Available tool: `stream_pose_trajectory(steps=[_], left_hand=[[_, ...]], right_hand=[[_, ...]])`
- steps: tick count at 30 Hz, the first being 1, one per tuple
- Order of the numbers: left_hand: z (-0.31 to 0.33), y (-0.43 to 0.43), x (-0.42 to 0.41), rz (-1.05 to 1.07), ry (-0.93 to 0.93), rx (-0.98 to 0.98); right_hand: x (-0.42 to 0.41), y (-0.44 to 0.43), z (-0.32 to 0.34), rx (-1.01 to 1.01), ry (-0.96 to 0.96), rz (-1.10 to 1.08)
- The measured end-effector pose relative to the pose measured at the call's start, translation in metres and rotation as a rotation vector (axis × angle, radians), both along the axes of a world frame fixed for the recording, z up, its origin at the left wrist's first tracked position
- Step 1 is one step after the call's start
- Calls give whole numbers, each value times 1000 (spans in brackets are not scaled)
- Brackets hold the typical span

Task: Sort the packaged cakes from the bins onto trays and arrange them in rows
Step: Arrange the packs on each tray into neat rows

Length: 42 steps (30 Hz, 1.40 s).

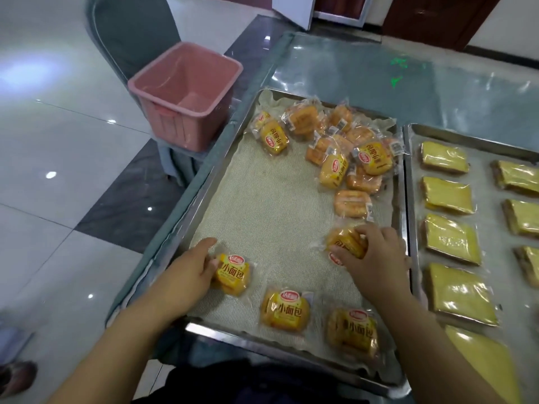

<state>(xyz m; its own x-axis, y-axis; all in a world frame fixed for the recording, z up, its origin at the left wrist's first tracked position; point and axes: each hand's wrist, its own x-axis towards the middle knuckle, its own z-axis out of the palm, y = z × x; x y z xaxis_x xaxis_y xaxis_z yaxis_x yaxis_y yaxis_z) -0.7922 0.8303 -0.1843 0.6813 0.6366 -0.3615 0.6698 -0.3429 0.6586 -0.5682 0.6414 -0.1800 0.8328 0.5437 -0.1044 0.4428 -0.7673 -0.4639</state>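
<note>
Packaged cakes: a loose heap lies at the far end of the left tray; 3 sit face-up along its near edge, and 1 more is under each hand.
Risk, row spacing: as I judge it, the cake in the left hand sits a little farther up the tray than the 2 beside it, so the near row may end up crooked unless it is nudged toward the near edge.
Risk, flipped packs: several in the heap show their plain backs; placed as they lie, labels would not match the row.
Risk, heap: pulling from its edge could drag neighbours along.
Left hand: fingers curled loosely against the side of the corner cake, touching, not lifting as far as I can see.
Right hand: fingers closed over a cake near the right rim, pinching its wrapper.
Right tray: flat yellow slabs already in rows.
Pink bin: looks empty, on a stool just beside the table.
</note>
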Motion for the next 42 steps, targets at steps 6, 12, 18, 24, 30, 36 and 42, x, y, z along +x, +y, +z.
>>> stream_pose_trajectory(steps=[6, 12, 18, 24, 30, 36, 42], left_hand=[[1, 1, -6, -70, 98, 50], [3, 2, -9, -110, 159, 0], [3, 2, -12, -120, 134, -51], [-1, 0, -19, -116, 123, -8], [0, -4, -15, -163, 138, 270], [3, -7, -1, -330, 79, 347], [6, -12, 21, -401, 70, 409]], right_hand=[[2, -7, 8, -56, 83, 24], [18, -7, 12, -292, 183, 151], [30, 0, 5, -397, 200, 220], [25, 1, 14, -182, 316, -49], [23, -7, 11, -483, 106, 50], [32, -10, 16, -395, 226, 328], [25, -15, 17, -384, 112, 147]])
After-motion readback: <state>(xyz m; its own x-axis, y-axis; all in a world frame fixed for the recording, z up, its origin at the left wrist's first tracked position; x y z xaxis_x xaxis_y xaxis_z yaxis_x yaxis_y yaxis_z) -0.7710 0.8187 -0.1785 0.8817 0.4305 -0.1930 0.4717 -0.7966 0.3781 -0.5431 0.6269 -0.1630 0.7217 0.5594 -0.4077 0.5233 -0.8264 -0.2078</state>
